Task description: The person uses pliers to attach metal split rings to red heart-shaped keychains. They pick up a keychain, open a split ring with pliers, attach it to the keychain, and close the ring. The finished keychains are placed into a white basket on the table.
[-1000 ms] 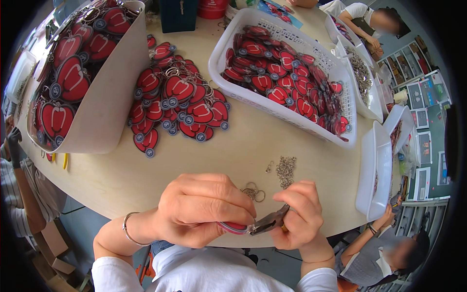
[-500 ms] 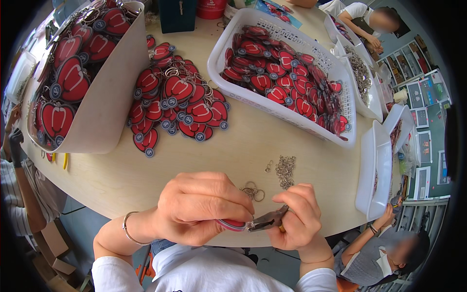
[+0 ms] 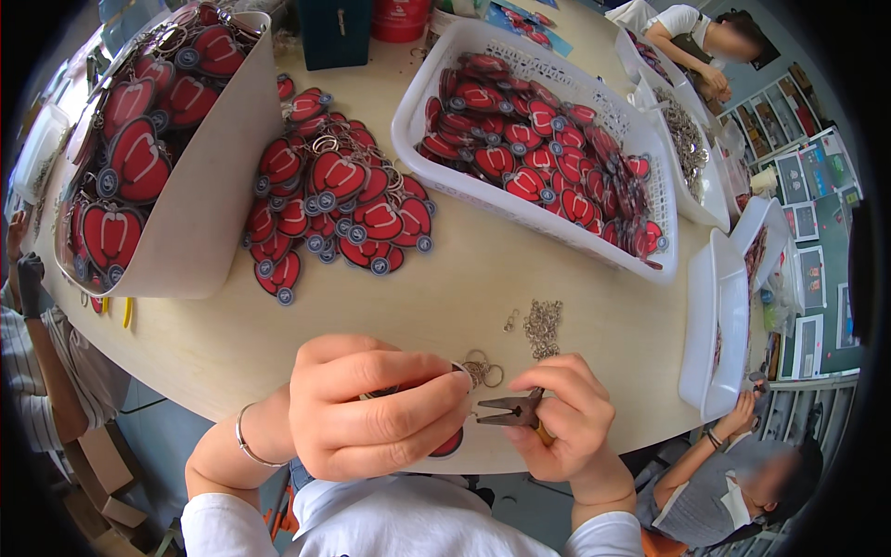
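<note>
My left hand [image 3: 376, 408] is closed round a red rubbery key tag [image 3: 449, 444]; its lower edge shows beneath my fingers and the rest is hidden. My right hand [image 3: 568, 416] grips a pair of pliers [image 3: 516, 408] with yellow on the handle. The plier jaws are spread and point at my left fingertips, with a small gap between. Just beyond my hands lie several split rings [image 3: 483, 369] and a small heap of short metal chains [image 3: 543, 327].
Further off lies a pile of red tags with rings [image 3: 343, 186]. Left of it stands a white bin [image 3: 209, 186] full of them; right, a white basket [image 3: 548, 218] of tags. White trays [image 3: 710, 325] line the right. Co-workers sit at both sides.
The plier jaws have opened and come away from the tag. My left hand has turned and shifted slightly left, and the tag now hangs lower under my fingers.
</note>
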### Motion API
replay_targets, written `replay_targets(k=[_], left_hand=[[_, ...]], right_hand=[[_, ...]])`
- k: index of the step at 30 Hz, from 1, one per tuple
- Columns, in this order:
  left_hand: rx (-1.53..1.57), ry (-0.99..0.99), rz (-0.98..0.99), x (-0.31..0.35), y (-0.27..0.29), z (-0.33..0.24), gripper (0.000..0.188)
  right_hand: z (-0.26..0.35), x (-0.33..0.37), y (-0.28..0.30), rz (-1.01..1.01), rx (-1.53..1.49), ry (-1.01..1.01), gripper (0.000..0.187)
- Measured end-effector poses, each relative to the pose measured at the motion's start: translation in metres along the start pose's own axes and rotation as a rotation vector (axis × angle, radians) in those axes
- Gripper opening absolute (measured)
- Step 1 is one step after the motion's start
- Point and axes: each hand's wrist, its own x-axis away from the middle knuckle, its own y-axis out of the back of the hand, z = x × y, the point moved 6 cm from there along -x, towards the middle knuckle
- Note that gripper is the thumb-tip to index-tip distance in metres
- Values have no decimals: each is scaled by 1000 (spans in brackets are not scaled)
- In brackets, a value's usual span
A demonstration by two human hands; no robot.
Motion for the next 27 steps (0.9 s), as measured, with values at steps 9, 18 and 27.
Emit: replay_targets(k=[9,18,27], left_hand=[[-75,-59,4,1,-2,-4,18],[-85,-57,8,-3,-10,5,16],[-526,564,97,12,7,88,23]], right_hand=[[2,0,1,49,-5,-9,30],[0,5,-3,35,111,-8,25],[-33,10,-13,-122,157,-41,26]])
